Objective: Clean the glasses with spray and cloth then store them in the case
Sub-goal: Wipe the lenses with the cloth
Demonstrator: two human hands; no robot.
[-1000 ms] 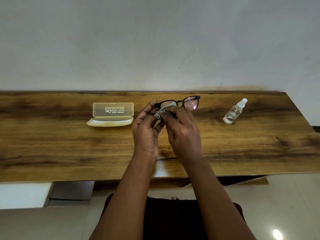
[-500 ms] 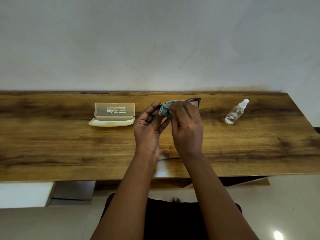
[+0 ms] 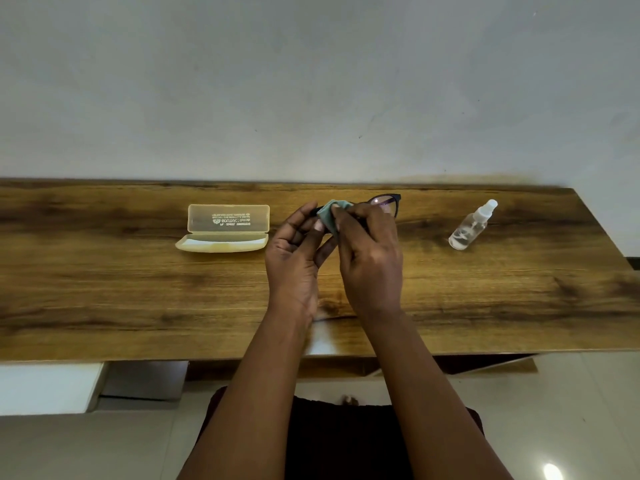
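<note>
- Teal cloth (image 3: 331,213) sits bunched under the fingers of my right hand (image 3: 372,263), which curl round it and press it against the nearer lens of the glasses (image 3: 384,203).
- My left hand (image 3: 296,261) steadies the frame from the other side: the thumb and fingertips close on the end of the glasses nearest it, so the lens does not swing away while I rub. How much of that end I actually pinch is hidden behind the cloth.
- Only the far lens and its dark rim show past my right knuckles; the glasses are held up between both hands, above the wooden table (image 3: 104,289), not lying on it.
- Beyond my left hand the case (image 3: 225,230) lies with its lid tipped back. I judge it was left open so the glasses can go straight in without my having to free a hand first.
- Well off past my right hand the spray bottle (image 3: 472,225) lies tilted on the table, out of the way of the rubbing but within reach.
- As I read it, I am in the wiping step; storing is not yet done.
</note>
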